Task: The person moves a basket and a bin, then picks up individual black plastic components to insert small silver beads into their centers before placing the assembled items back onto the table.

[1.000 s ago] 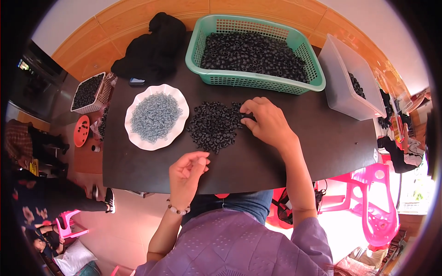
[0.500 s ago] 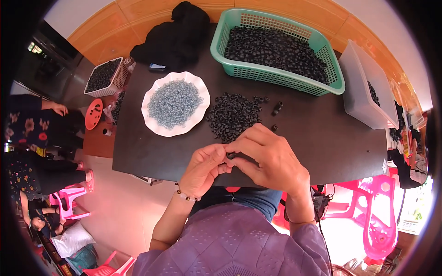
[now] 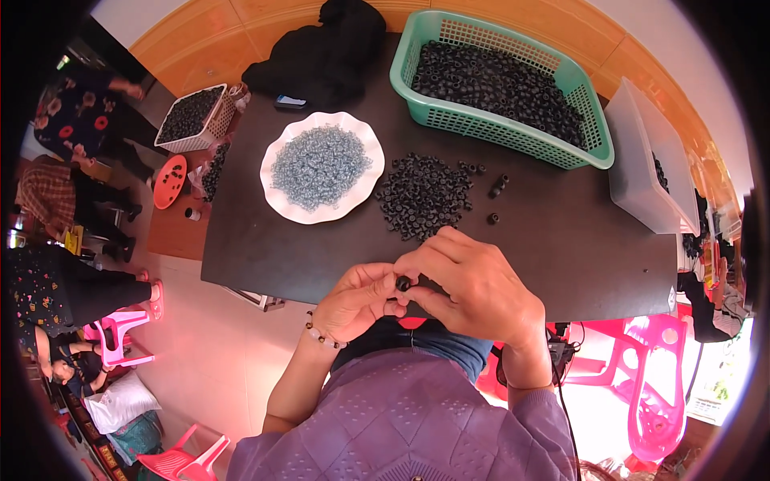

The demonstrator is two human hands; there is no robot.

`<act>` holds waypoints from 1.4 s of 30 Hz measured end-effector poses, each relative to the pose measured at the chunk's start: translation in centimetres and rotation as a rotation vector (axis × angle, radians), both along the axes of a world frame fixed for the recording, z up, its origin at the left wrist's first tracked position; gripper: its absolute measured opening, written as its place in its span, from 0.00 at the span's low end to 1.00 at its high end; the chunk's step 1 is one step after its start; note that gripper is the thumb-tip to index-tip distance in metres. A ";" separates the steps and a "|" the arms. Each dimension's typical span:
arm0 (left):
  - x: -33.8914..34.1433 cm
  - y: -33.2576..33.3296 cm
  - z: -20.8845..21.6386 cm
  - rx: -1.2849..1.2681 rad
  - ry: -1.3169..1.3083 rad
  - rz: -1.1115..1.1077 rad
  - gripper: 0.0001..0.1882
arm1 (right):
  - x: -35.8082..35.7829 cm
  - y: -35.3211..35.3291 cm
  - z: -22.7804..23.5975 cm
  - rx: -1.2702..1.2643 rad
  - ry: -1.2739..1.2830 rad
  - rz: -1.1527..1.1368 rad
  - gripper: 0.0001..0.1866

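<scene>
Pinching a black piece [image 3: 403, 283], left hand [image 3: 353, 303] and right hand [image 3: 483, 290] partly hide it within their grip.

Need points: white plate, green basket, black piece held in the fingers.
White plate [image 3: 364, 191]: head view, on its lower right rim.
Green basket [image 3: 491, 132]: head view, on its near wall.
Black piece [image 3: 403, 283]: head view, on its visible face.

I wear a purple knitted top [image 3: 385, 405] patterned with small pinprick holes and diagonal lines crossing into diamonds. Its purple right sleeve [image 3: 532, 407] ends near my elbow. My trousers are blue denim [image 3: 459, 345]. A bracelet of round pale and brown beads [image 3: 322, 337] circles my left wrist [image 3: 330, 324].
</scene>
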State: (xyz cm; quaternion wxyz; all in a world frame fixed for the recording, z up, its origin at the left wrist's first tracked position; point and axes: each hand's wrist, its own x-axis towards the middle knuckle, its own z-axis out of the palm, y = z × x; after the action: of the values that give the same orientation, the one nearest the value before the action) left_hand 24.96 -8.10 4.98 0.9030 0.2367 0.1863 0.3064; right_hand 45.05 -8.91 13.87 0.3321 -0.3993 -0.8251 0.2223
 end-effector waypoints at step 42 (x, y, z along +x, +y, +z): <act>-2.8 -0.8 0.6 -0.068 0.052 0.313 0.11 | -2.3 16.9 -4.7 -0.053 -0.375 -0.089 0.04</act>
State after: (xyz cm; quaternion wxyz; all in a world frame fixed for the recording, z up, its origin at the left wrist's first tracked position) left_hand 22.12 -8.88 5.60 0.8465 0.1820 0.2547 0.4307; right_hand 42.75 8.03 9.20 0.1714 -0.4784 -0.8479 0.1510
